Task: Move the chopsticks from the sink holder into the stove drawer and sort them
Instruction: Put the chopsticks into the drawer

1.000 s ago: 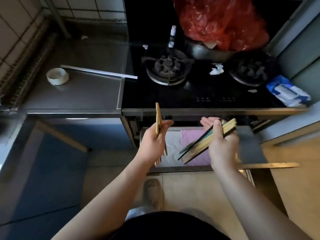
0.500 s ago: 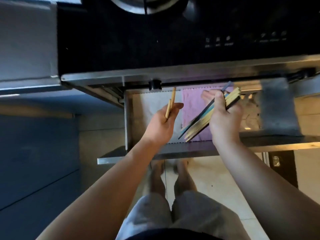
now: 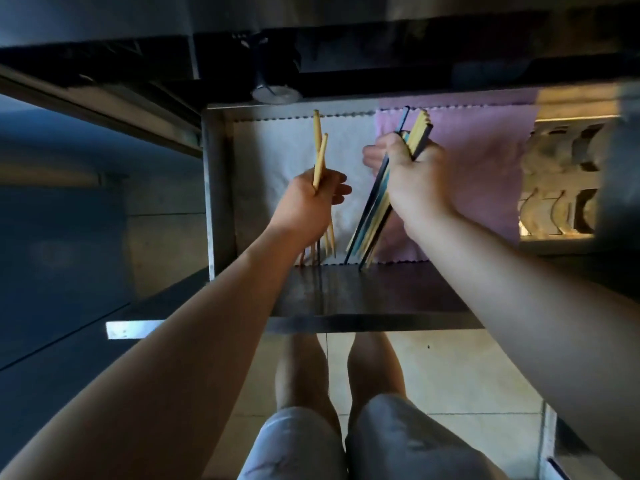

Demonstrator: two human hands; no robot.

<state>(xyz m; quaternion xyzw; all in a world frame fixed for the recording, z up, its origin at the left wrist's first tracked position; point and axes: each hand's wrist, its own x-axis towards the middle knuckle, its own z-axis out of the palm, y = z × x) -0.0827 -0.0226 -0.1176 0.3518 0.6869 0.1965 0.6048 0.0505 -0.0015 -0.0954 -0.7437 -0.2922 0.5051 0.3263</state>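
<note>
**Both hands loaded over the open drawer**

I'm looking straight down into the stove drawer [image 3: 215, 188], pulled out at the centre of the frame, with its steel front panel [image 3: 363, 296] nearest me.

Left hand [image 3: 308, 199], centre-left: the fingers [image 3: 341, 190] are clenched around a few pale wooden chopsticks [image 3: 318, 147]. These stand close to upright. Their thick ends poke up above the fist and their thin tips fan out below the wrist, down near the drawer's front edge. Under them lies a white cloth [image 3: 277, 161] lining the left half of the drawer floor.

Right hand [image 3: 415, 178], just right of centre, grasps the mixed bundle of chopsticks [image 3: 372, 220], dark, blue and yellow ones together. The bundle tilts, tops to the upper right and tips to the lower left. From here I can't tell whether those tips touch the cloth. A pink cloth [image 3: 478, 174] covers the right half of the drawer.

Far right there's a slotted rack [image 3: 561, 188], blurred. A round knob [image 3: 275, 93] sits at the top, above the drawer. Bare knees and grey shorts [image 3: 301, 445] show at the bottom, over the tiled floor [image 3: 450, 375].
</note>
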